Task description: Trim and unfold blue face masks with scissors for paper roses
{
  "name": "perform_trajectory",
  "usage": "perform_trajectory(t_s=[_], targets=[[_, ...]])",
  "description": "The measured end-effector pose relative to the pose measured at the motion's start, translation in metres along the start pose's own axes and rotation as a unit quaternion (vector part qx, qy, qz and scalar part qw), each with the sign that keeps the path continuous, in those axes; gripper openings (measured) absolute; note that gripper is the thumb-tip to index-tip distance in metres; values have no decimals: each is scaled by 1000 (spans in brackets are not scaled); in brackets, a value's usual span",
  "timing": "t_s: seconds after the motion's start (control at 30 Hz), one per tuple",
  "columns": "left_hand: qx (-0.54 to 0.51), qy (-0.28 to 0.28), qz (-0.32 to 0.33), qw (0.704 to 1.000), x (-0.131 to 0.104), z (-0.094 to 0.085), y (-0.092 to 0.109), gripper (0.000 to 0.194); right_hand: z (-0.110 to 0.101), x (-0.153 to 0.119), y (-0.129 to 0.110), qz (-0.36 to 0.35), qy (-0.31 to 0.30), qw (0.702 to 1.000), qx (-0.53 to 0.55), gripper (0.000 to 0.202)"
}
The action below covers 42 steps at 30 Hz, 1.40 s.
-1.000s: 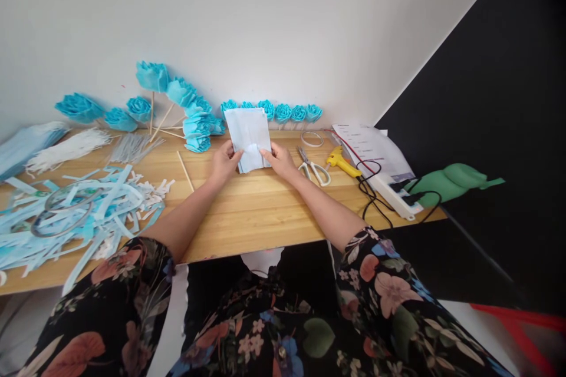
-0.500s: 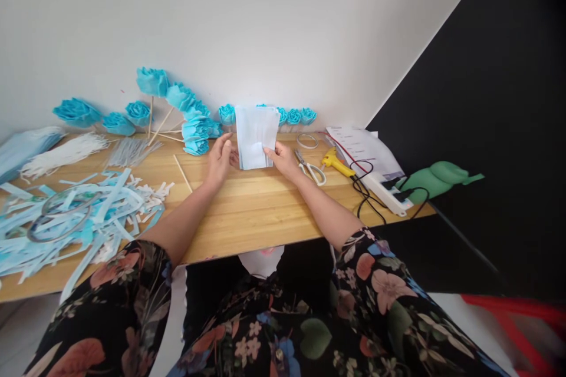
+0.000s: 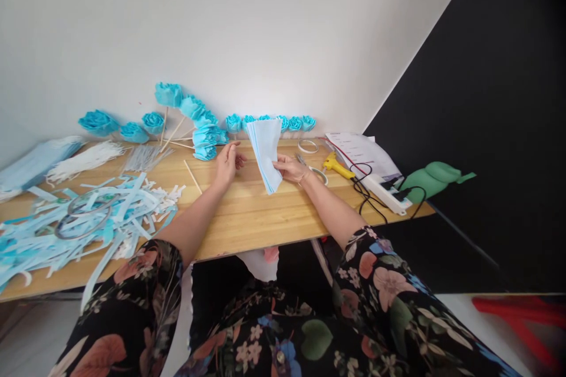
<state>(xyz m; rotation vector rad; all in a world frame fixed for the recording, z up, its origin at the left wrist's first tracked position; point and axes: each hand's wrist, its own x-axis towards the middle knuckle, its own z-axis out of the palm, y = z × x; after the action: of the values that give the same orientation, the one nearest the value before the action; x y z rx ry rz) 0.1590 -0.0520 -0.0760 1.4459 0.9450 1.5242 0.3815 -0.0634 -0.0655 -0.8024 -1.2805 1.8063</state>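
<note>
A stack of thin pale-blue sheets [image 3: 265, 150] is gripped along its right side by my right hand [image 3: 289, 168], thumb in front. The stack is tilted, bent and slightly fanned above the table. To its left, my left hand [image 3: 230, 162] is raised apart from the sheets, its fingers loosely bent and apart, with nothing seen in them. Behind the sheets stands a row of blue flowers [image 3: 233, 123], partly hidden by the stack. Scissors with white handles [image 3: 319, 175] lie just beyond my right wrist.
Cut blue and white strips [image 3: 101, 212] with rings cover the left side of the wooden table [image 3: 247, 224]. Flat blue masks [image 3: 39, 162], white cords [image 3: 86, 160] and larger flowers on sticks [image 3: 206, 135] lie behind. On the right are a yellow glue gun [image 3: 338, 165] and power strip [image 3: 384, 191].
My right hand has turned the sheets from facing me squarely to a tilted, edge-showing angle, a little lower. My left hand has moved slightly away from them. The view has shifted.
</note>
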Motion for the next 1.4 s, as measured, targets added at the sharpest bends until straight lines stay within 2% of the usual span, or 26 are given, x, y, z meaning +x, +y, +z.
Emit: perform_trajectory(t_s=[0.33,0.73,0.9,1.03,1.27,1.4], targets=[[21,-28,-18,999,-1,2,-2,54,-6,0,-1,-46,62,996,37,31],[26,-34,-32,999,-2,1,-5,57,0,-8,-11,-65,26,997,8,39],[25,-23,-27,999,-5,1,0,58,5,-2,-11,-56,63,996,-19,45],[22,-34,-26,999,-9,2,4,57,10,1,-10,-82,86,993,-10,47],[69,-44,-4,997,-11,2,9,50,12,3,-7,-66,82,994,-1,47],[60,-44,-24,997,-10,0,8,52,11,-3,-11,-108,64,991,38,43]])
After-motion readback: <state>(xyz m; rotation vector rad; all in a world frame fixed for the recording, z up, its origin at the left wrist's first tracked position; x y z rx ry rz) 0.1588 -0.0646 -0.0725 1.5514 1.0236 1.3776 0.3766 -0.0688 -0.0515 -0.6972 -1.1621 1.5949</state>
